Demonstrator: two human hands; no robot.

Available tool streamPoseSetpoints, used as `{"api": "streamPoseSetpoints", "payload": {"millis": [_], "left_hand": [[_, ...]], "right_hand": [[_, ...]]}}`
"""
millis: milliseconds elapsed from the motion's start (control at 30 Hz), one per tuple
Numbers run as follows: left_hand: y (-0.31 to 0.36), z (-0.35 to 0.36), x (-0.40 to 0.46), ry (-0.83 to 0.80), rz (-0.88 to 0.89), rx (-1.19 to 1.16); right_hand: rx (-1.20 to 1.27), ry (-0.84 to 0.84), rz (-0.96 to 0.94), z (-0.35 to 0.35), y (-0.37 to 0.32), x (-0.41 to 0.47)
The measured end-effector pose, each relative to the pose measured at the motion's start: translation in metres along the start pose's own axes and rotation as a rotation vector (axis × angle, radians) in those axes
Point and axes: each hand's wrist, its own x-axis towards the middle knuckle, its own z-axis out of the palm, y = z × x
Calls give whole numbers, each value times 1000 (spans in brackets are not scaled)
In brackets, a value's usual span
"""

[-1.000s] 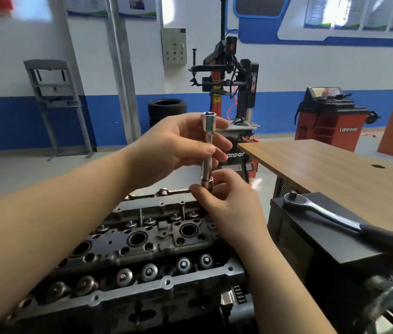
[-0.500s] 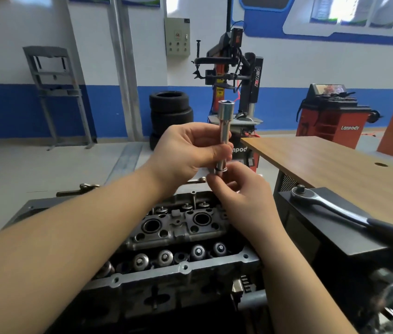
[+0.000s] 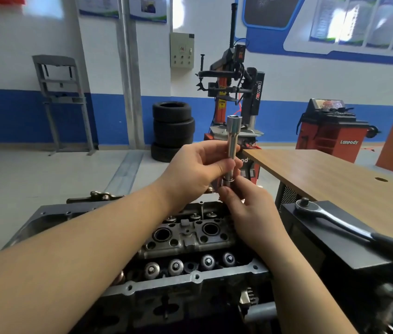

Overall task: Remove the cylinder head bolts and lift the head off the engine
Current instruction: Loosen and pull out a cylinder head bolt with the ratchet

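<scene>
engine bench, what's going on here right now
A person stands over the cylinder head, still on the engine. The left hand grips a long chrome socket extension upright, its wide end up, and the right hand pinches its lower end, apparently fitting a piece there. The ratchet wrench lies untouched on the black box beside the wooden table. No tool is on the head yet.

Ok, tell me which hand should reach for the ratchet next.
Right, probably. The right hand only pinches the socket extension's lower end and is nearer the ratchet; the left hand grips the shaft.
</scene>
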Motion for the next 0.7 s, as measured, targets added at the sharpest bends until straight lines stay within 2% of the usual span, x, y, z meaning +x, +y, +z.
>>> {"api": "streamPoseSetpoints", "payload": {"millis": [300, 433, 567, 700], "left_hand": [[-5, 13, 5, 119, 60, 55], [-11, 10, 3, 11, 13, 7], [-20, 2, -2, -100, -160, -47], [-21, -4, -3, -121, -181, -67]], "right_hand": [[81, 92, 36, 2, 0, 3], [60, 35, -50, -2, -3, 3], [86, -25, -63, -9, -1, 7], [96, -72, -38, -9, 0, 10]]}}
